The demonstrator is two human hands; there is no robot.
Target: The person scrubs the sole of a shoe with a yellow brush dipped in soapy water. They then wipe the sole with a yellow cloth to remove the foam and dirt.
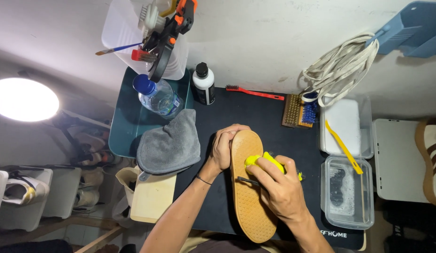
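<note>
- Shoe [248, 197]: lies sole-up on the dark surface [255, 112], tan waffle-patterned outsole facing the camera, between the grey cloth [169, 143] and the clear tub of soapy water [347, 197].
- Long axis: runs near-vertical in the head view, one end close to the person, the far end slightly tilted left under the left hand.
- Left hand [223, 150]: fingers curled closed over the far end, steadying it.
- Right hand [279, 187]: fingers closed round a yellow brush [258, 161] pressed against the sole.
- Handling, as judged: light; rubber sole firm yet flexible, likely slick when wet. Best held at either end or along the edges, as the left hand does.
</note>
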